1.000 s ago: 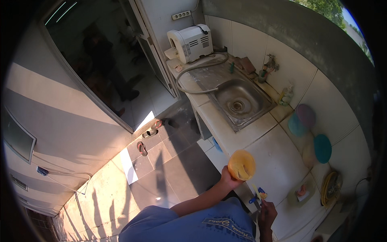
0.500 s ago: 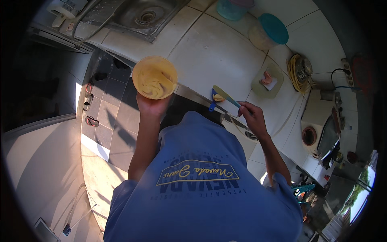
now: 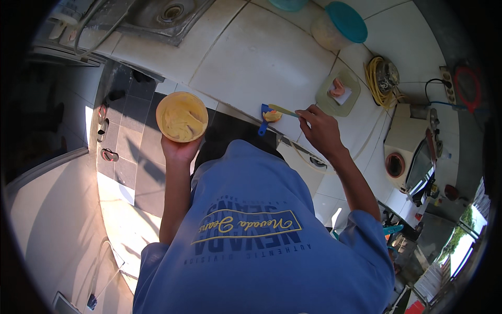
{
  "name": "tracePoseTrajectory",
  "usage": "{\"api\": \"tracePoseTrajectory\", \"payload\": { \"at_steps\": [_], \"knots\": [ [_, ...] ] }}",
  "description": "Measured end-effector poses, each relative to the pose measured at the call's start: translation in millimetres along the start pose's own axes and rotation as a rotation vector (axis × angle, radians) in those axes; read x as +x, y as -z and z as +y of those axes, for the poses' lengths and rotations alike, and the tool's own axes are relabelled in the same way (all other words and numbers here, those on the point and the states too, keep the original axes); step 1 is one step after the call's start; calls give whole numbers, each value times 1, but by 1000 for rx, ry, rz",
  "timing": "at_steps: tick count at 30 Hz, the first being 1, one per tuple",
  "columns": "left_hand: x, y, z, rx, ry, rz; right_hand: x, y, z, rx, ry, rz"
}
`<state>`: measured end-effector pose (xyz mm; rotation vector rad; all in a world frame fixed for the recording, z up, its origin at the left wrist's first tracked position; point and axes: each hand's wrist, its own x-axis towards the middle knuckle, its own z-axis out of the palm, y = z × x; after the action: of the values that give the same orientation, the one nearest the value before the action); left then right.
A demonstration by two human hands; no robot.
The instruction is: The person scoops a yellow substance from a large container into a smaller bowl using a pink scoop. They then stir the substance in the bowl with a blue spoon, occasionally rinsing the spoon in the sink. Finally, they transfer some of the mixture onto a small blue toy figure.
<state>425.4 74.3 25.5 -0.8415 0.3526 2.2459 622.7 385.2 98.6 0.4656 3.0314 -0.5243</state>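
Note:
My left hand (image 3: 179, 150) holds up a round yellow tub (image 3: 182, 116) of pale yellow paste, out past the counter's edge and above the floor. My right hand (image 3: 320, 127) grips the thin yellow-green handle of a utensil (image 3: 284, 110). The utensil's tip sits at a small blue scoop (image 3: 267, 116) with yellow paste on it, lying on the white tiled counter (image 3: 251, 63) near its front edge. My blue T-shirt fills the lower middle of the view.
A steel sink (image 3: 164, 13) lies at the top left. On the counter stand a teal-lidded container (image 3: 340, 23), a clear square box holding something pink (image 3: 339, 93), a yellow cable coil (image 3: 380, 77) and a white appliance (image 3: 410, 149). Sandals (image 3: 104, 133) lie on the floor.
My view has swung down from the sink and wall to my own chest and the counter. The tub stays in my left hand and the utensil in my right.

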Motion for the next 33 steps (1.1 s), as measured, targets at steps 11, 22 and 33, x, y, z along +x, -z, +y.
{"api": "tracePoseTrajectory", "payload": {
  "at_steps": [11, 22, 33],
  "knots": [
    [-7, 18, 8, -4, -13, 36, 11, -2, -9, -57, 87, -107],
    [-11, 24, 18, -41, -27, 35, 2, 6, -14, -54, 65, -131],
    [-11, 29, 24, -55, -6, 7, 4, 1, -20, -72, 65, -89]
  ]
}}
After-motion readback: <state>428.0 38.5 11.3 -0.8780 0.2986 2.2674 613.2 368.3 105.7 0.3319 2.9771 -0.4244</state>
